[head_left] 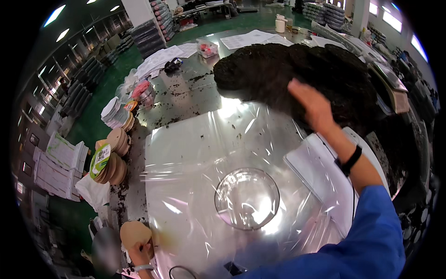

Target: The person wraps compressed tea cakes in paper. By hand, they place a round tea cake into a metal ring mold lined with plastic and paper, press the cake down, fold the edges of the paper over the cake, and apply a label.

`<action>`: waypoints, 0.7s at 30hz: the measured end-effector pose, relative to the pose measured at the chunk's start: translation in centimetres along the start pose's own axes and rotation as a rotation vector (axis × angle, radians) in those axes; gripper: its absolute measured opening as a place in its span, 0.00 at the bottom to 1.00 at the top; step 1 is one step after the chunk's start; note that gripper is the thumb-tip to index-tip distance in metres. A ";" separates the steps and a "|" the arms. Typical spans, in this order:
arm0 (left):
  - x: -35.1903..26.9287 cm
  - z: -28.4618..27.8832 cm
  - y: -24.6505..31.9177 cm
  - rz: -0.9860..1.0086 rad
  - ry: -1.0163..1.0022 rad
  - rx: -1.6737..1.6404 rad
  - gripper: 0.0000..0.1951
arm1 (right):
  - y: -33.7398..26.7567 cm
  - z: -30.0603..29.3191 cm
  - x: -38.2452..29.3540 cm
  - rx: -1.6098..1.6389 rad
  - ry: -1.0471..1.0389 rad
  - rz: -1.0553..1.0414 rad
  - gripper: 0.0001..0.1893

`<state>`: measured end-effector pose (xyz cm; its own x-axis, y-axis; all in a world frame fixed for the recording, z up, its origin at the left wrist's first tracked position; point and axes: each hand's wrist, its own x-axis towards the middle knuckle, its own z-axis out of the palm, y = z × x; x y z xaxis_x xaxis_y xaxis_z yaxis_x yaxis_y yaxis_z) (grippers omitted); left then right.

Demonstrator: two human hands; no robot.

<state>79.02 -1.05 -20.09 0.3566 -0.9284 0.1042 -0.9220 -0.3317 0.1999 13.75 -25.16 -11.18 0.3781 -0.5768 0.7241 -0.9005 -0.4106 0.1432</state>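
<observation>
My right hand point(315, 108) is blurred over the front edge of a large dark brown heap of loose, fibrous matter point(264, 66). Its fingers point towards the heap, and whether anything is in them cannot be made out. At the lower left, my left hand point(139, 253) grips the lower edge of a round tan disc point(134, 233) beside the work surface. Between the hands, a clear round dish point(247, 198) sits on a pale panel covered with clear plastic film point(181, 150). No contents show in the dish, though glare covers part of it.
Stacked tan discs point(118, 141), one bearing a green label point(100, 161), line the table's left edge. A white flat device point(318, 171) lies under my right forearm. Papers point(160, 61), a clear plastic box point(207, 48) and a white bottle point(279, 23) stand farther back. Dark crumbs litter the metal tabletop point(177, 92).
</observation>
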 end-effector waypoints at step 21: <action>4.4 5.0 32.2 1.047 -0.751 0.065 0.64 | -20.4 2.9 -7.1 0.275 -1.119 -0.071 0.44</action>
<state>50.11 -16.65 -18.07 -0.6892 -0.6086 -0.3931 -0.7223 0.6199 0.3066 30.09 -14.71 -21.16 0.5285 -0.7932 -0.3024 -0.8445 -0.5275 -0.0922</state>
